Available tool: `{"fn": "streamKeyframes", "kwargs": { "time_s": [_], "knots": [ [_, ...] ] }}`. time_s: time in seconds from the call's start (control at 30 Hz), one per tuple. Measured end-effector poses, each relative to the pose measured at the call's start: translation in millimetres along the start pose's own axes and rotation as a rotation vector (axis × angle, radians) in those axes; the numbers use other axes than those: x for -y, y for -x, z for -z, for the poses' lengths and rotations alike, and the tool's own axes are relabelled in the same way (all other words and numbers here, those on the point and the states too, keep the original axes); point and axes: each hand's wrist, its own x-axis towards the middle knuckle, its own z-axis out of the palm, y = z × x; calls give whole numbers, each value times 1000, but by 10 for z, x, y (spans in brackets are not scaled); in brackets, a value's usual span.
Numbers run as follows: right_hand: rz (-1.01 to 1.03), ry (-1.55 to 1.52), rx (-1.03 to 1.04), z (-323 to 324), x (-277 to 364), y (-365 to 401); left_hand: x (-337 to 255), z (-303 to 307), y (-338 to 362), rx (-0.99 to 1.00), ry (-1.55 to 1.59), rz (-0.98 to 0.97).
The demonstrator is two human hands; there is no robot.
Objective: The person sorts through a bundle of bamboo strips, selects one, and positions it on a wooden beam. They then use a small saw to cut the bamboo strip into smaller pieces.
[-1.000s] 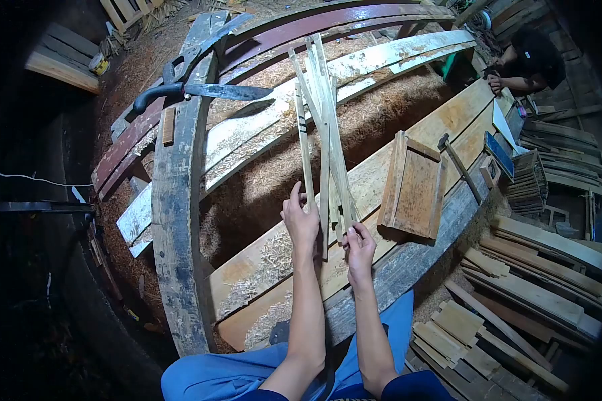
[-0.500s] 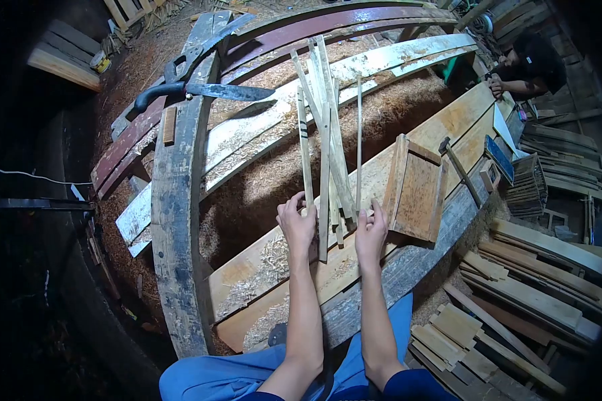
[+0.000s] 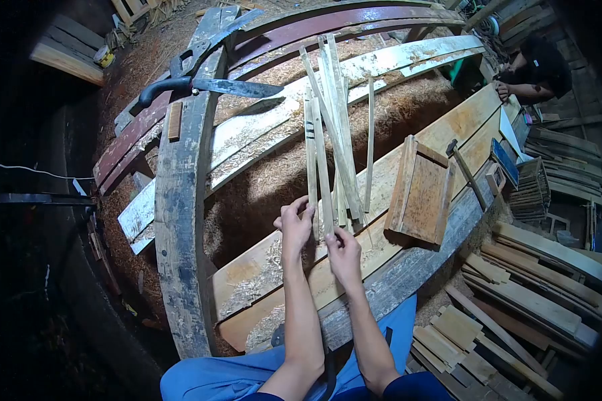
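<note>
My left hand (image 3: 294, 227) is closed round the lower end of a narrow wooden strip marked with dark lines (image 3: 310, 147). My right hand (image 3: 344, 255) pinches the near end of a second strip (image 3: 323, 175), which lies close alongside the marked one. Just right of these, a loose bundle of similar strips (image 3: 343, 127) rests across the boards, some crossing one another. A single thin strip (image 3: 370, 144) lies apart, to the right of the bundle. Under the near ends is a wide plank (image 3: 381, 172) with wood shavings on it.
A wooden box-like piece (image 3: 421, 194) and a hammer (image 3: 468, 175) lie on the planks to the right. A machete (image 3: 237, 89) and a handsaw (image 3: 197, 53) rest on the thick beam (image 3: 175, 227) at left. Another person (image 3: 538, 70) leans at the far plank end.
My right hand has let go of the thin strip at right and moved left to pinch another strip, now beside the marked one. My left hand still grips the marked strip.
</note>
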Motion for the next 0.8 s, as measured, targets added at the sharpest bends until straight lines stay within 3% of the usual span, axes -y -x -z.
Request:
{"fn": "streamKeyframes", "kwargs": {
  "time_s": [0.03, 0.13, 0.4, 0.5, 0.6, 0.63, 0.7, 0.8],
  "knots": [
    [2, 4, 2, 22, 6, -25, 4, -3, 7, 18, -51, -7],
    [-53, -362, 72, 53, 43, -181, 1, 31, -23, 81, -17, 14],
    [38, -30, 65, -138, 124, -399, -291, 158, 10, 149, 190, 150],
    [181, -51, -4, -190, 187, -381, -303, 163, -11, 165, 222, 129],
    [29, 32, 31, -107, 358, -375, -216, 130, -22, 201, 289, 135],
    [27, 31, 30, -110, 302, -389, -177, 115, -27, 188, 351, 137],
    [214, 11, -58, -125, 210, -438, -136, 111, -46, 173, 414, 137],
    [165, 8, -40, -85, 216, -444, -115, 118, -61, 174, 365, 148]
  ]
}}
